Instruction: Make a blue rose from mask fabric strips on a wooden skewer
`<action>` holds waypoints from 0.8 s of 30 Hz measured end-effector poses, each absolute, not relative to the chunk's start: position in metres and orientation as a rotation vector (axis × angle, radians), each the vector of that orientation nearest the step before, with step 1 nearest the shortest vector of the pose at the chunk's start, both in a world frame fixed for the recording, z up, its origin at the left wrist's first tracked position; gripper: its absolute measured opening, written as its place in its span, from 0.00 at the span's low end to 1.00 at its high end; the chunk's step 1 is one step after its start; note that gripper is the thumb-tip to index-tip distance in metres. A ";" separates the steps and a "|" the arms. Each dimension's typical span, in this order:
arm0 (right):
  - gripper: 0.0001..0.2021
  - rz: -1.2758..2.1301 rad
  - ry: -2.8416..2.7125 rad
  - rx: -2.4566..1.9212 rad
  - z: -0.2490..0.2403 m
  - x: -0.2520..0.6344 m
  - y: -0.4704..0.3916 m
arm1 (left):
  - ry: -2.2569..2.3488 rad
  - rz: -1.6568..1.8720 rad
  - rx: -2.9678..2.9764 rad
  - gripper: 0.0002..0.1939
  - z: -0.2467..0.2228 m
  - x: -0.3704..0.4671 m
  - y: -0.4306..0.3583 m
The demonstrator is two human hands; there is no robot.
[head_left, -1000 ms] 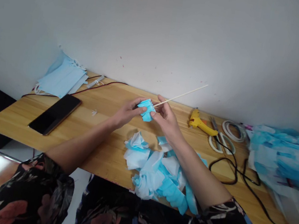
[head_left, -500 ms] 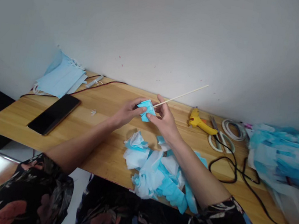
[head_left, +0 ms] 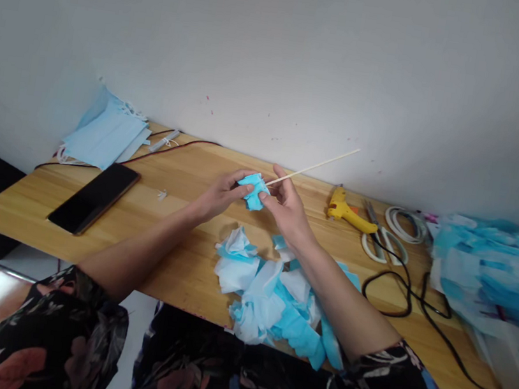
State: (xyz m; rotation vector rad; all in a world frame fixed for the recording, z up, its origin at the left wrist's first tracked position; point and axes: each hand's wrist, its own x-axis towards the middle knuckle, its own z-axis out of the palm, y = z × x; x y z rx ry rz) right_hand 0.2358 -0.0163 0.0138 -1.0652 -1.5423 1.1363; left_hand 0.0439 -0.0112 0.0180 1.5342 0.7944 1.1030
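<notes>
A small piece of blue mask fabric (head_left: 253,200) is pinched between my two hands above the table, with folds at its middle. My left hand (head_left: 221,194) grips its left side, thumb on top and fingers behind. My right hand (head_left: 289,210) presses its right edge with the thumb. A thin pale wooden stick (head_left: 314,166) slants up and right from the fabric's right edge, passing by my right fingers. Where the stick meets the fabric is partly hidden. Below my hands lies a heap of blue and white fabric scraps (head_left: 264,298), partly under my right forearm.
On the left are a stack of face masks (head_left: 107,131) and a black phone (head_left: 95,198). To the right lie a yellow glue gun (head_left: 350,215) with a black cord, scissors (head_left: 381,240), a white cable coil (head_left: 404,225) and a bag of blue material (head_left: 495,266). A wall rises behind.
The blue fabric is more bunched under my thumbs, and my right thumb has shifted slightly up and right. The stick's tip has dipped a little. Everything else stays put.
</notes>
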 end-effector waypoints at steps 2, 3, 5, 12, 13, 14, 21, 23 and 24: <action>0.38 1.132 -1.543 -1.057 0.012 0.236 -0.015 | 0.788 1.107 1.518 0.26 0.018 0.044 -0.012; 0.38 1.135 -1.540 -1.053 0.011 0.236 -0.015 | 0.787 1.108 1.514 0.26 0.018 0.044 -0.012; 0.37 1.153 -1.526 -1.044 0.012 0.236 -0.014 | 0.787 1.108 1.512 0.26 0.018 0.044 -0.012; 0.30 1.275 -1.395 -1.062 0.023 0.236 -0.019 | 0.826 1.105 1.524 0.29 0.016 0.043 -0.011; 0.30 1.289 -1.393 -1.059 0.023 0.236 -0.019 | 0.840 1.119 1.530 0.30 0.016 0.042 -0.011; 0.31 1.294 -1.396 -1.051 0.024 0.236 -0.019 | 0.854 1.134 1.541 0.30 0.015 0.042 -0.010; 0.35 1.207 -1.410 -1.032 0.019 0.233 -0.016 | 0.796 1.111 1.574 0.33 0.012 0.041 -0.008; 0.35 1.194 -1.413 -1.035 0.019 0.233 -0.016 | 0.747 1.093 1.537 0.41 0.009 0.042 -0.007; 0.35 1.187 -1.414 -1.034 0.019 0.233 -0.016 | 0.730 1.085 1.518 0.45 0.007 0.043 -0.006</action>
